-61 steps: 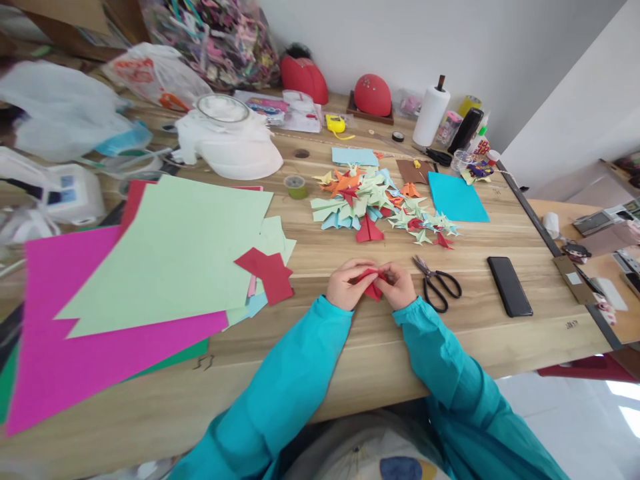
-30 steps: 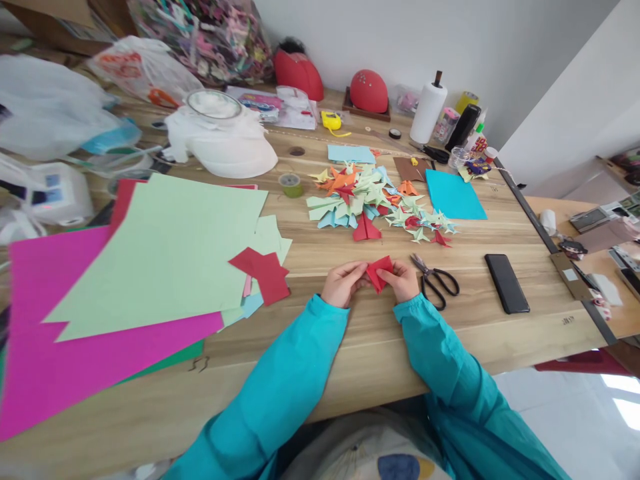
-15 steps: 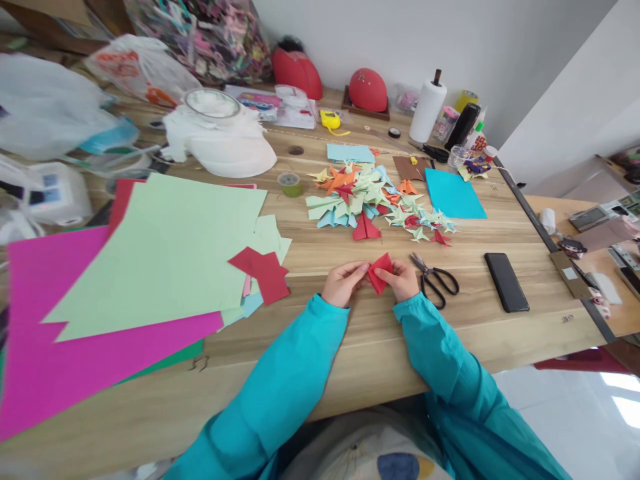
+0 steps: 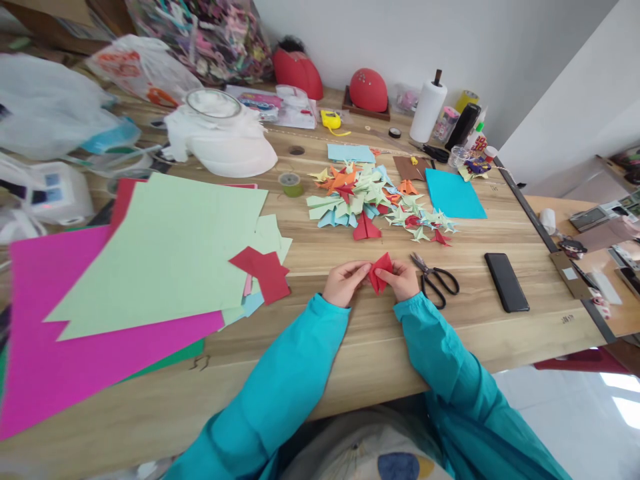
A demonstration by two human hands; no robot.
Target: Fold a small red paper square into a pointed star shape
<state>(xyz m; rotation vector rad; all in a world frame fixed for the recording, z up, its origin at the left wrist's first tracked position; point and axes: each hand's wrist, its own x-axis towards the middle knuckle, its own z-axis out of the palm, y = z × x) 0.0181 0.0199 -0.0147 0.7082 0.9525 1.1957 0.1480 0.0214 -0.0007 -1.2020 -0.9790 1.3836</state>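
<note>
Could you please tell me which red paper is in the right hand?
The small folded piece pinched by the right hand; other red papers lie unheld among sheets and folded figures.

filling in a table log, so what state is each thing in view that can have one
red paper, folded, pinched by right hand, left hand at its edge
large-looped scissors, flat, unheld, blade gap unclear
smartphone, flat, visible face dark
yellow tape measure, tape partly out
folded paper figures, heaped
turquoise paper, flat
light green sheets, stacked over magenta sheet
white roll, upright
</note>
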